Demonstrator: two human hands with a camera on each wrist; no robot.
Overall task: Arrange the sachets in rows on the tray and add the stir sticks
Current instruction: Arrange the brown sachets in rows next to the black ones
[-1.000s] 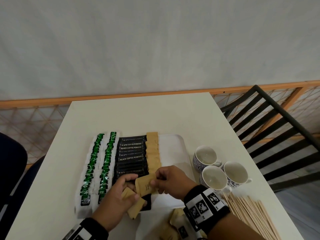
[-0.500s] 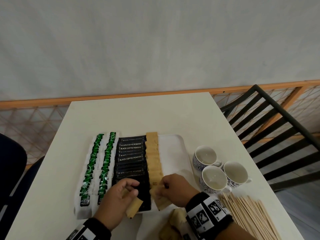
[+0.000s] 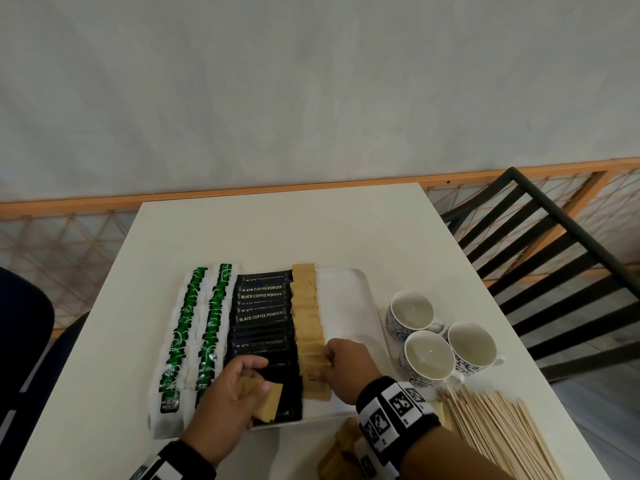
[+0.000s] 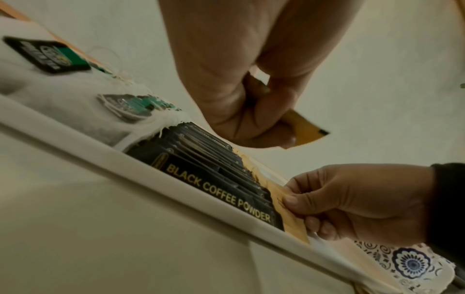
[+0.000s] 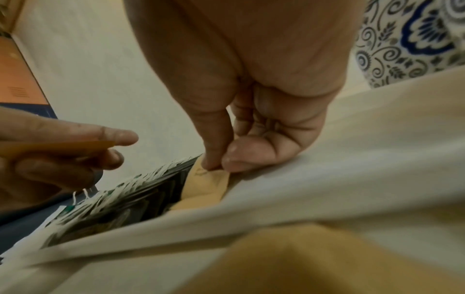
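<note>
On the white tray [image 3: 346, 299] lie two rows of green tea bags [image 3: 187, 334], a row of black coffee sachets [image 3: 263, 317] and a row of brown sachets [image 3: 308, 323]. My right hand [image 3: 325, 367] pinches the nearest brown sachet [image 3: 316, 388] at the row's near end; the thumb and forefinger [image 5: 214, 159] sit on its far edge [image 5: 208, 183]. My left hand [image 3: 258, 377] hovers over the black row's near end and grips a few spare brown sachets [image 3: 270, 403], which also show as spare sachets [image 4: 302, 129] in the left wrist view. Wooden stir sticks [image 3: 498, 431] lie on the table at the right.
Three patterned cups [image 3: 429, 355] stand right of the tray, behind the sticks. A pile of loose brown sachets [image 3: 341, 448] lies at the table's near edge under my right forearm. A black chair [image 3: 554, 265] stands beyond the right table edge. The tray's right third is bare.
My right hand took one brown sachet from the stack in my left hand, carried it right and down, and it now lies at the near end of the brown row.
</note>
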